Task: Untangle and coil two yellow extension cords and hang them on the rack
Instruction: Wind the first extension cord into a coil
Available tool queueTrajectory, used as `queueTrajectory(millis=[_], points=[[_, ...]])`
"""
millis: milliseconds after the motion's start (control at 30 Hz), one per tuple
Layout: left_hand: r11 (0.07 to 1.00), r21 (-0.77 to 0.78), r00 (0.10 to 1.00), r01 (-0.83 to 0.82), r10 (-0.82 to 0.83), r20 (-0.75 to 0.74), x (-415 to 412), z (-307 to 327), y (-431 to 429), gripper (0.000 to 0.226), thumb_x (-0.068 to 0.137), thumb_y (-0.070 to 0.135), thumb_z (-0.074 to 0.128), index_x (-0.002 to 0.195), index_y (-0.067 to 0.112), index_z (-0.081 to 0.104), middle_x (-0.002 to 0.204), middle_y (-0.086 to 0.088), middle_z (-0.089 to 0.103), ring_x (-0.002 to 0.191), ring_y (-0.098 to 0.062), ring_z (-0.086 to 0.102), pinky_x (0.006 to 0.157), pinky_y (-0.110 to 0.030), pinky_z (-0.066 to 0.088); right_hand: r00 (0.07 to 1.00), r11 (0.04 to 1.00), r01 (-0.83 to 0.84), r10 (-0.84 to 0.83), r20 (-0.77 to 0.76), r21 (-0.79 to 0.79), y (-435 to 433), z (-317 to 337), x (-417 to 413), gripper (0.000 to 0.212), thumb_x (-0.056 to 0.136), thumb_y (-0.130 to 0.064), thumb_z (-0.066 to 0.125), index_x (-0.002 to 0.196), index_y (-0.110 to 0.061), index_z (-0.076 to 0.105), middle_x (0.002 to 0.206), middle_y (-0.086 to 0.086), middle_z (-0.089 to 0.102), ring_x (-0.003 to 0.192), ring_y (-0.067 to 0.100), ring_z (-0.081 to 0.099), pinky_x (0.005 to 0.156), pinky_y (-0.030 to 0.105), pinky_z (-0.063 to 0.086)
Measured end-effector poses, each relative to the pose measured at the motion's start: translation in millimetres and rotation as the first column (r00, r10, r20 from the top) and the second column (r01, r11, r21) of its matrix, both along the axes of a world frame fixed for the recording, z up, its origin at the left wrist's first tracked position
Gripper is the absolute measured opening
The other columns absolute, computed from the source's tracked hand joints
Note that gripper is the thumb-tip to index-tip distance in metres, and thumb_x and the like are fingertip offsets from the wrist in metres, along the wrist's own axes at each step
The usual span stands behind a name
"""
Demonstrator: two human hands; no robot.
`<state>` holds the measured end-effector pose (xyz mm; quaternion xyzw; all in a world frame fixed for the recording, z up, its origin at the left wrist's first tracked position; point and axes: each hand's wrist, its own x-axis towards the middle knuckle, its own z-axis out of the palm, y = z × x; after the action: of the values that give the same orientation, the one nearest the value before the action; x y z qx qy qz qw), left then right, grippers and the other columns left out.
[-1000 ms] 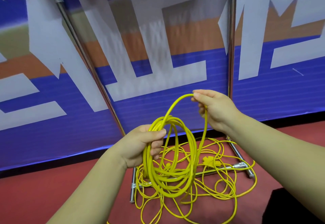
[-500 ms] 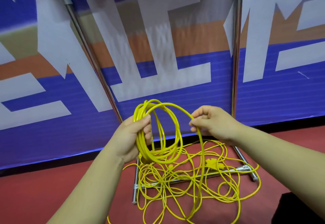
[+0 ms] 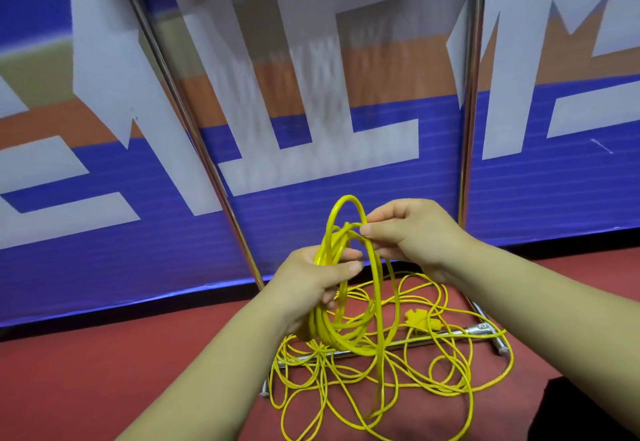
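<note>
**CORD COILING: CURRENT STATE**

**Hands.** A bundle of loops of thin yellow extension cord is gripped in the left hand, with the fingers and thumb curled round the strands near the top of the bundle. The loops hang below that hand, above the floor. The topmost loop is pinched between the thumb and fingers of the right hand, just to the right of and slightly above the left hand. The two hands are held close together, near the centre of the view.

**Loose cord.** From the pinched loop, a single strand runs down into a loose tangle of yellow cord spread on the red floor. The tangle lies over and around the base of the rack. A yellow plug block lies in the right part of the tangle, just beside the base bar. It cannot be told which strands belong to which of the two cords.

**Rack.** The chromed metal tube rack stands beyond the hands. One upright is seen leaning to the upper left; the other rises on the right. No cord is hung on the visible part of it.

**Background.** A blue banner with large white shapes stands behind the rack at the far edge of the floor.
</note>
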<state>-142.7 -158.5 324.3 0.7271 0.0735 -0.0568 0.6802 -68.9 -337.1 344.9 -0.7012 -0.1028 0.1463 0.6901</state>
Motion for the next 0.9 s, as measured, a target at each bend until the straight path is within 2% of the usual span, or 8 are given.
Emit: queueTrajectory(millis=[167,233,300,467,567,633,767,900], points=[[0.996,-0.002,0.995,0.088,-0.088,-0.038,3,-7,-9,0.043,0.070,0.034,0.083,0.104,0.011,0.069,0.101,-0.045,0.058,0.043,-0.010,0.040,0.050,-0.026,0.043,0.999,0.998,0.034,-0.034,-0.005,0.055,3,3,-3,0.015,0.080,-0.009,0.081,0.084,-0.011,0.067,0.071,0.008,0.073,0.064,0.016,0.070,0.063,0.028,0.059],[0.995,0.015,0.994,0.099,-0.098,-0.052,5,-8,-12,0.030,0.071,0.032,0.082,0.094,0.016,0.070,0.068,-0.031,0.054,0.045,-0.012,0.040,0.052,-0.027,0.043,0.998,0.997,0.051,-0.053,0.025,0.065,2,4,-3,0.015,0.079,-0.008,0.082,0.081,-0.010,0.067,0.070,0.009,0.072,0.065,0.018,0.070,0.063,0.030,0.059],[0.995,0.016,0.993,0.099,-0.098,-0.064,6,-8,-16,0.025,0.072,0.029,0.081,0.091,0.015,0.070,0.055,-0.008,0.046,0.045,-0.014,0.040,0.052,-0.028,0.043,0.997,0.995,0.063,-0.067,0.048,0.071,1,5,-3,0.015,0.079,-0.008,0.082,0.081,-0.008,0.067,0.069,0.009,0.071,0.064,0.019,0.069,0.062,0.029,0.058],[0.992,-0.046,0.992,0.118,-0.119,-0.037,6,-7,-27,0.032,0.080,0.023,0.076,0.103,0.003,0.066,0.061,0.002,0.060,0.045,-0.010,0.037,0.050,-0.026,0.041,0.993,0.996,0.062,-0.067,0.093,0.056,-4,5,-1,0.013,0.080,-0.012,0.082,0.085,-0.007,0.070,0.079,0.015,0.075,0.071,0.026,0.073,0.070,0.037,0.062],[0.995,-0.054,0.996,0.087,-0.088,-0.003,8,-2,-26,0.028,0.077,0.025,0.077,0.096,0.007,0.067,0.068,-0.003,0.061,0.045,-0.010,0.036,0.050,-0.026,0.040,0.984,0.997,0.019,-0.031,0.177,0.071,-12,5,-1,0.010,0.081,-0.009,0.081,0.085,-0.014,0.073,0.079,0.009,0.076,0.071,0.019,0.071,0.067,0.031,0.059],[0.995,-0.100,0.999,0.030,-0.028,0.017,10,3,-20,0.024,0.078,0.022,0.077,0.096,0.008,0.068,0.075,-0.008,0.061,0.044,-0.008,0.035,0.048,-0.025,0.039,0.978,0.997,-0.020,0.003,0.209,0.077,-17,3,-1,0.014,0.081,-0.008,0.080,0.089,-0.018,0.074,0.082,0.007,0.076,0.076,0.018,0.070,0.073,0.034,0.059],[0.972,-0.200,0.989,-0.120,0.135,0.062,12,18,-7,0.025,0.083,0.012,0.076,0.104,0.004,0.064,0.086,-0.018,0.056,0.039,-0.005,0.035,0.042,-0.022,0.040,0.978,0.988,-0.138,0.125,0.165,0.067,-23,-8,-4,0.019,0.081,-0.002,0.078,0.092,-0.011,0.066,0.081,0.015,0.069,0.076,0.027,0.060,0.070,0.036,0.050],[0.928,-0.323,0.963,-0.185,0.236,0.127,12,37,7,0.007,0.090,0.012,0.067,0.096,0.010,0.064,0.077,-0.003,0.066,0.038,-0.002,0.034,0.041,-0.019,0.039,0.941,0.949,-0.310,0.314,0.124,-0.047,-15,-26,-12,0.031,0.074,-0.012,0.084,0.093,-0.011,0.059,0.084,0.021,0.069,0.076,0.025,0.060,0.072,0.039,0.046]])
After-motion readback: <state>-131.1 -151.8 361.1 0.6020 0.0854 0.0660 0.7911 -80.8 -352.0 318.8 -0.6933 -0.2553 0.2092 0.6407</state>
